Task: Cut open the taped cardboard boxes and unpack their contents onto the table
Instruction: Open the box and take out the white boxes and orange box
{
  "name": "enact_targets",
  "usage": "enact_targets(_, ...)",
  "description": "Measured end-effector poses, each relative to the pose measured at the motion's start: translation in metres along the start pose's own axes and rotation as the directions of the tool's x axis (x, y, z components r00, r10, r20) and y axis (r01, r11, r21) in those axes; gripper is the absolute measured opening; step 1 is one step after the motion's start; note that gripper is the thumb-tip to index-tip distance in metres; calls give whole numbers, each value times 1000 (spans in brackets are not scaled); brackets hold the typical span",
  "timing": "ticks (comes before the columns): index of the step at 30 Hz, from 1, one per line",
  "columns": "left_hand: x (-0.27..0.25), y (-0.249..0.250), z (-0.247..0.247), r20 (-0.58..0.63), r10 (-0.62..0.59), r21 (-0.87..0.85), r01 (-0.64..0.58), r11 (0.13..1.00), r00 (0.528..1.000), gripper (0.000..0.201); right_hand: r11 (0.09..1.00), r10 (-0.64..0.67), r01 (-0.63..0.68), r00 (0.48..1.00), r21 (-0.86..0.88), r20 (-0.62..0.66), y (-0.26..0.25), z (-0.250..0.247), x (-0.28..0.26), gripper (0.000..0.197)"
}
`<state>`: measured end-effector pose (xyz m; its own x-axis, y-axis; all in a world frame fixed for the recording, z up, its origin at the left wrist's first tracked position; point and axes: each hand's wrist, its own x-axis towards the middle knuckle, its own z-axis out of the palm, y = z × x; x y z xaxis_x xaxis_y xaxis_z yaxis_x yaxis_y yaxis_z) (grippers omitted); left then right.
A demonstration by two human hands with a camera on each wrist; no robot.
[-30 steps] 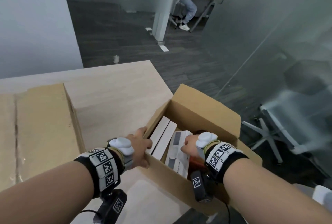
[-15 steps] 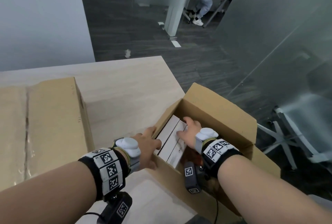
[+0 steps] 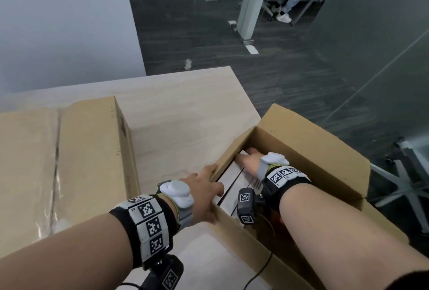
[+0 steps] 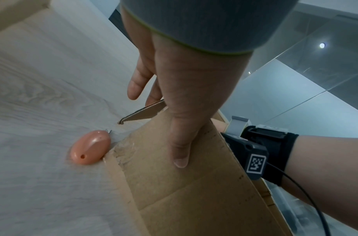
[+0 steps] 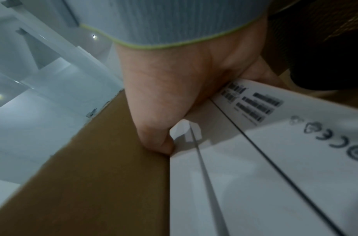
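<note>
Now unpacking: left hand [image 3: 204, 187] grips the open box [image 3: 311, 150] wall, right hand [image 3: 249, 162] clasps white cartons [image 5: 254, 167], to lift next.

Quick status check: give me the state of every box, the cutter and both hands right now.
Open cardboard box: flaps up, white boxes inside.
White boxes: packed on edge, side by side, not yet out.
Large cardboard box: closed, seam taped.
Orange cutter: lying on the table, against the open box, unheld.
Left hand: grips the open box's near wall.
Right hand: inside, fingers curled round a white box's end.
</note>
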<state>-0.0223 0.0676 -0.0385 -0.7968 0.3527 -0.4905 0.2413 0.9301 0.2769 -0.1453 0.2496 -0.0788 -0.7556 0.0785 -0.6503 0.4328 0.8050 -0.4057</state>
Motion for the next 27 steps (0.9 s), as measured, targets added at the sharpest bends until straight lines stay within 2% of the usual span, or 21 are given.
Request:
enact_targets(2,0,0,1,-5,0,-9,0,1000,1000,57,999,52,-53,999,-3,-15,6,-2,1,61)
enact_targets(3,0,0,1,-8,-1,-13,1,1000,1000,57,996,75,-76,997,-36,-34,6,-1,-1,68)
enact_targets(5,1,1,2,-8,-1,-20,1,1000,1000,56,991,102,-110,990,-76,-101,15,5,7,95)
enact_targets(6,2,0,2,-9,1,-19,-1,1000,1000,57,992,92,-102,988,-75,-128,16,5,5,101)
enact_targets(7,2,0,2,-10,4,-18,-4,1000,1000,57,992,97,-108,984,-71,-146,18,5,3,98)
enact_targets(9,1,0,3,-13,5,-26,-6,1000,1000,57,990,113,-124,981,-60,-157,17,-2,-9,81)
enact_targets(12,-1,1,0,1,2,-8,-2,1000,1000,59,998,69,-68,987,13,-148,16,-11,-18,67)
enact_targets(16,-9,-1,-6,15,40,-79,-38,996,999,51,984,-128,150,971,97,-204,19,-32,-43,30)
enact_targets(19,-12,-8,-18,73,36,-273,-14,962,997,57,949,-235,285,923,134,-304,24,-57,-70,6)
enact_targets(21,-8,-14,-32,86,18,-465,24,885,996,63,914,-280,362,889,182,-363,20,-76,-88,5)
enact_targets(23,-3,-15,-50,25,-5,-617,19,787,1000,73,860,-334,455,845,232,-419,10,-95,-103,14)
enact_targets(25,2,-10,-67,-42,1,-793,-34,608,999,83,786,-394,553,792,275,-466,-3,-109,-112,29)
enact_targets(27,2,2,-85,-77,36,-921,-85,380,996,74,712,-423,614,762,340,-491,-19,-116,-120,36)
